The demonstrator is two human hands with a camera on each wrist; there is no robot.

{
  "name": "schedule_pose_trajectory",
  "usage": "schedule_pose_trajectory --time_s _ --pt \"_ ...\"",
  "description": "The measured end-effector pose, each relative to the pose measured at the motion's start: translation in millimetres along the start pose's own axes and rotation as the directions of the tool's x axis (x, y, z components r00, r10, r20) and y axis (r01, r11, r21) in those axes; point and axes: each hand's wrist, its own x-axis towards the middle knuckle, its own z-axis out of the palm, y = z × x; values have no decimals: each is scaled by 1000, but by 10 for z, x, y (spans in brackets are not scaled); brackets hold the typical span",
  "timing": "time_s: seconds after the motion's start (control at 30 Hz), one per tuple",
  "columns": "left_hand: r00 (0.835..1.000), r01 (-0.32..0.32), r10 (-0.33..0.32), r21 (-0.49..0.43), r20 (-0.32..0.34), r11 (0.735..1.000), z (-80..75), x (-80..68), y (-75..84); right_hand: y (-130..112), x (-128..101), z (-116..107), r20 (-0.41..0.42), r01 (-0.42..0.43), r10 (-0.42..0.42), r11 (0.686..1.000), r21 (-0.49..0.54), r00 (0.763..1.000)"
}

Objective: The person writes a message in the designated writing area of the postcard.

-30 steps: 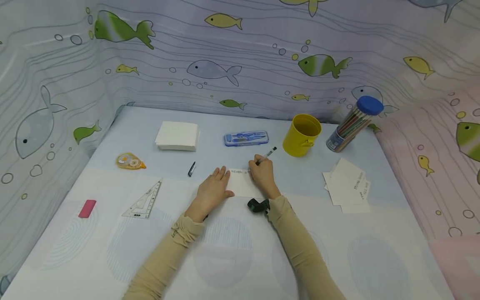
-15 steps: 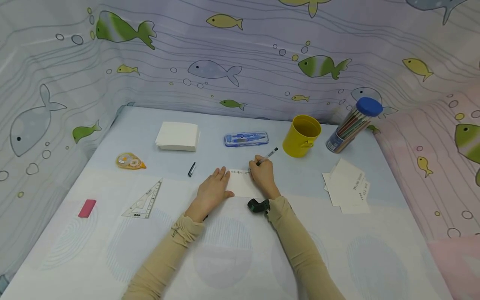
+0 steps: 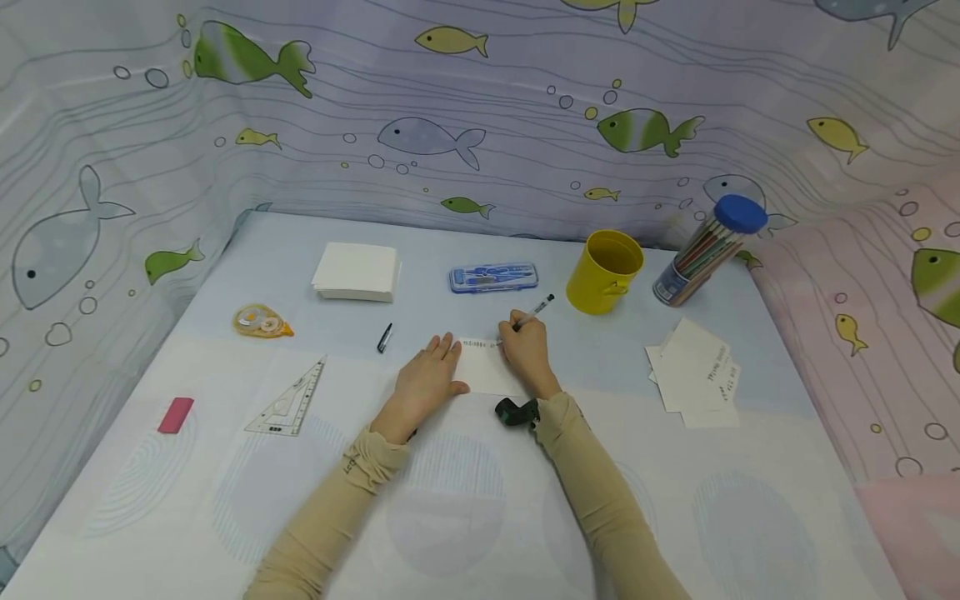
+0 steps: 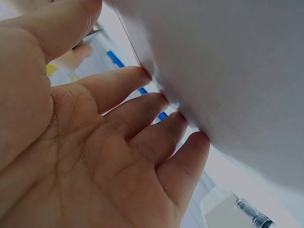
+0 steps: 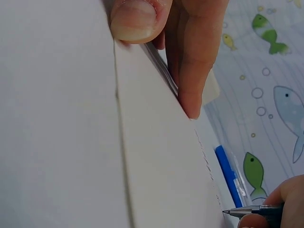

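Observation:
A small white card [image 3: 483,371] with a line of handwriting along its far edge lies in front of the person. On its left side rests the left hand [image 3: 426,382], fingers extended and thumb spread at the near edge. The right hand [image 3: 527,357] pinches a pen [image 3: 537,307], its tip at the written line. In the right wrist view the pen [image 5: 249,210] meets the end of the writing, while the left thumb [image 5: 135,21] presses the card's edge. The left wrist view shows the left palm [image 4: 109,142] with fingertips against a white surface.
Beyond the hands are a black pen cap [image 3: 385,338], a white card stack [image 3: 356,268], a blue case [image 3: 493,277], a yellow mug [image 3: 603,275] and a pencil jar [image 3: 705,254]. Correction tape [image 3: 261,322], set square [image 3: 306,398] and eraser [image 3: 176,415] lie left, written cards [image 3: 686,375] right.
The pen's upper end shifts slightly in the right hand. Both hands and the card keep their places.

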Motion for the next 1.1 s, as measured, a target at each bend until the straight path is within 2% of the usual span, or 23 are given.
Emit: schedule_pose_trajectory --time_s 0.37,0.7,1.1 --pt "1000 10 -10 -9 1 1000 8 -4 4 4 -3 1 -2 20 -20 999 -39 1000" --pt "1000 -2 2 -2 -11 1000 -5 -5 6 -24 -1 -21 34 19 -19 1000 -10 999" --pt "1000 5 -5 -9 -3 1000 2 0 4 -29 -6 -26 56 6 -4 1000 -30 998"
